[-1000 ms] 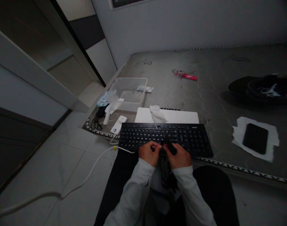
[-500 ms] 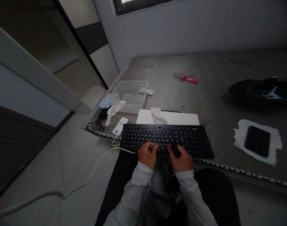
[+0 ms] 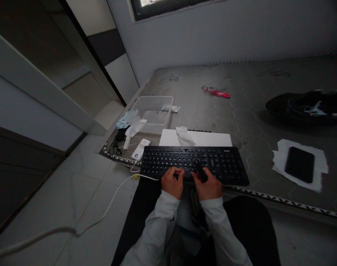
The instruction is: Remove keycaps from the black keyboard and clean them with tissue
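A black keyboard (image 3: 226,164) lies at the near edge of a grey mattress (image 3: 240,107). My left hand (image 3: 172,181) rests on the keyboard's front edge, fingers curled over the lower keys. My right hand (image 3: 208,186) holds a small dark tool (image 3: 200,170) whose tip points onto the keys near the middle of the keyboard. Both sleeves are white. Behind the keyboard sits a white flat box (image 3: 209,139) with a crumpled white wipe (image 3: 184,135) on it.
A clear plastic tub (image 3: 154,111) stands at the left. Beside it lie a white power bank (image 3: 140,149), cables and small packets. A dark phone (image 3: 299,164) lies on white paper at the right. A red wrapper (image 3: 216,92) and dark clothing (image 3: 306,105) are farther back.
My right hand shifted the dark tool slightly left along the keys. The view tilted a little; my left hand stays on the keyboard's front edge.
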`<state>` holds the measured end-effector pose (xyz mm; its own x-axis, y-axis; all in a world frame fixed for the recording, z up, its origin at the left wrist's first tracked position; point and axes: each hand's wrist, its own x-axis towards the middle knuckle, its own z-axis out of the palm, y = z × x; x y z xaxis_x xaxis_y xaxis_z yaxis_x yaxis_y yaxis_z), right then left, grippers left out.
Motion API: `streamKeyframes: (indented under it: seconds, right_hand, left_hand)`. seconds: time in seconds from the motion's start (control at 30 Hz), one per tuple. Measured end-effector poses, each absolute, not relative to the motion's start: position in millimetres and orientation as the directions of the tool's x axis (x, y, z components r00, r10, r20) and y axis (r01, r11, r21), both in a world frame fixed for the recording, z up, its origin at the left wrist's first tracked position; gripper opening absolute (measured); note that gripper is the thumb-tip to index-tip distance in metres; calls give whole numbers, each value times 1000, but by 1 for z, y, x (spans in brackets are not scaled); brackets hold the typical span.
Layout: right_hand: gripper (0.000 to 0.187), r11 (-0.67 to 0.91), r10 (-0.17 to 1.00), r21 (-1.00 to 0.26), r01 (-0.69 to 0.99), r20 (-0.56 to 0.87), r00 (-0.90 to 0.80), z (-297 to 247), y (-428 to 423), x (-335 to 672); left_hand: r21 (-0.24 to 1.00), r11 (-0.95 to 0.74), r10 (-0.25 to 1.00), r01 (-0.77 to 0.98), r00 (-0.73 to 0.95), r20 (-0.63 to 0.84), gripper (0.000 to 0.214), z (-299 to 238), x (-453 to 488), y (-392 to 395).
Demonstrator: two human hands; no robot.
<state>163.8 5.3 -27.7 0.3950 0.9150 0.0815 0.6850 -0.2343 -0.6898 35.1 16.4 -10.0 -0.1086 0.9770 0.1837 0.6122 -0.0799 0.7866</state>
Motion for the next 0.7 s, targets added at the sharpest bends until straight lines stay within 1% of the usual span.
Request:
streamKeyframes:
  seconds: [0.13, 0.23, 0.33, 0.43, 0.5, 0.57, 0.63, 0.7]
  right_hand:
    - [20, -193, 926, -685, 703, 111, 362, -34, 4, 165]
    - [22, -215, 910, -663, 717, 132, 394, -34, 2, 162]
    - [21, -226, 912, -633, 740, 129, 389, -31, 1, 163]
    - [23, -184, 918, -647, 740, 157, 365, -24, 1, 169]
    - [26, -119, 905, -693, 711, 219, 365, -19, 0, 175]
    - [32, -13, 901, -718, 695, 293, 320, -14, -2, 179]
    - [36, 99, 920, -701, 706, 335, 203, -11, -5, 180]
    - [34, 212, 938, -672, 710, 344, 45, -9, -9, 177]
  left_hand:
    - [786, -74, 978, 614, -110, 178, 9, -11, 35, 16]
    - [792, -64, 980, 608, -110, 163, 11, -13, 34, 16]
    - [796, -55, 982, 603, -113, 154, 12, -13, 35, 16]
    - [807, -56, 983, 588, -110, 149, 14, -10, 35, 15]
    - [822, -71, 983, 565, -100, 154, 16, -6, 35, 13]
    - [856, -104, 986, 506, -60, 155, 21, -2, 35, 10]
    - [902, -148, 988, 406, 12, 157, 37, 1, 35, 7]
    - [927, -171, 985, 333, 70, 157, 54, 1, 36, 4]
